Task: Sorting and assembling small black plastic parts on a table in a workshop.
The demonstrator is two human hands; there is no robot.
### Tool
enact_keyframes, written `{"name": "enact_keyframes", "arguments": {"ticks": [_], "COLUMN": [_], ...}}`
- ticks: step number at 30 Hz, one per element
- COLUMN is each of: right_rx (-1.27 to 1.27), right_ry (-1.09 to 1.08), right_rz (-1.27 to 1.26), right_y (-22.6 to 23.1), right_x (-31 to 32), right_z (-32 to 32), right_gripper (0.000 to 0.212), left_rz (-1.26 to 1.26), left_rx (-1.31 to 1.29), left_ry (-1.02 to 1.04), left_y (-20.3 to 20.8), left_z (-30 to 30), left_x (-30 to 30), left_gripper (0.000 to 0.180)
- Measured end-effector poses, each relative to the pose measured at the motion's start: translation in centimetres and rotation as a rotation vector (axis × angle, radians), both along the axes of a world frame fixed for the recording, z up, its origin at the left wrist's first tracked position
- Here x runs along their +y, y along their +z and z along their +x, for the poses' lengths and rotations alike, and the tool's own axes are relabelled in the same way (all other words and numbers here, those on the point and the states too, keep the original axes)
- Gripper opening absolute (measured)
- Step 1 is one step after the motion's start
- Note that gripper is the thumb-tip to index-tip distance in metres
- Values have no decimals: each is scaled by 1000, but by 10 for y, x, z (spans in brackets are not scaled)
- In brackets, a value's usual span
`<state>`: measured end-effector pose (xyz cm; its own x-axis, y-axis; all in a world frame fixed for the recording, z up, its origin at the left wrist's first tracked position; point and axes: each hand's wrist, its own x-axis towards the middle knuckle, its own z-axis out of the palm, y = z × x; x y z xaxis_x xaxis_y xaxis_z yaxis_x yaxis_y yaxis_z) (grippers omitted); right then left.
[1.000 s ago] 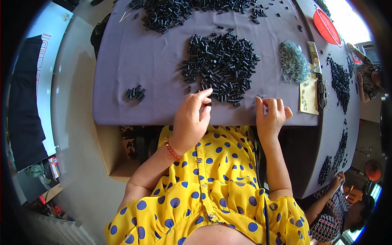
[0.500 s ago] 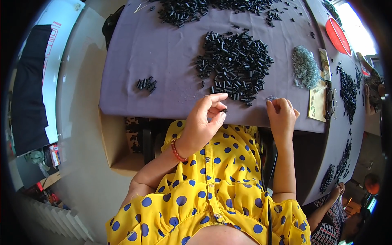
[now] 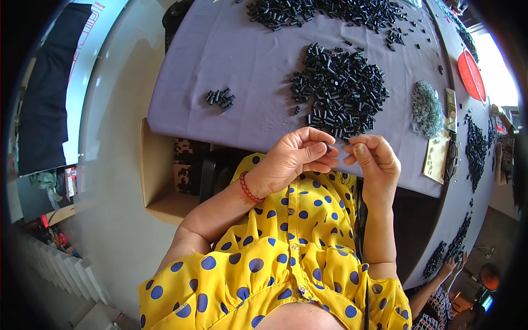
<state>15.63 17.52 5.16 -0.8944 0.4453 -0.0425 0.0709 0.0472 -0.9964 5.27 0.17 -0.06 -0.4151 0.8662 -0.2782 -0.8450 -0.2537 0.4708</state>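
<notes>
A small black cylindrical piece (image 3: 328,147) is pinched in my left hand (image 3: 300,155), its end showing between thumb and fingers. Close to it on the right, my right hand (image 3: 375,165) has thumb and forefinger pressed together. Whatever those fingertips hold, if anything, is too small to make out. Both hands are over the table's near edge, just in front of a large heap of short black tubes (image 3: 341,91). To the right of the heap lies a mound of fine, clear greyish pieces (image 3: 426,109). A small cluster of black pieces (image 3: 220,99) lies apart on the left.
The table wears a grey-purple cloth (image 3: 190,71). More black tubes (image 3: 357,12) cover its far side. At the right are a yellowish card (image 3: 435,159), eyeglasses (image 3: 452,160) and a red basin (image 3: 471,76). An open cardboard box (image 3: 151,176) stands below left. Another person's hand (image 3: 448,268) shows at lower right.
My right hand has moved left from the tabletop, close to my left hand. My left hand has turned, its fingers closing more around the black piece. The whole view has shifted slightly.
</notes>
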Motion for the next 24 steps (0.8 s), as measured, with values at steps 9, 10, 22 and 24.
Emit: {"name": "enact_keyframes", "arguments": {"ticks": [9, 10, 22, 24], "right_rx": [53, 73, 118, 119], "right_ry": [7, 15, 56, 70], "right_rz": [17, 178, 274, 294], "right_y": [-12, -17, -28, -29], "right_x": [-8, -6, -13, -11], "right_z": [-11, -12, -17, -16], "right_gripper": [6, 6, 9, 11], "left_rz": [-171, -178, -147, -150], "left_rx": [605, 592, 549, 554], "left_ry": [34, 65, 43, 39], "left_y": [8, 7, 1, 0], "left_z": [-3, -2, -3, -4], "left_x": [-4, -3, -3, -2], "left_gripper": [35, 36, 25, 24]}}
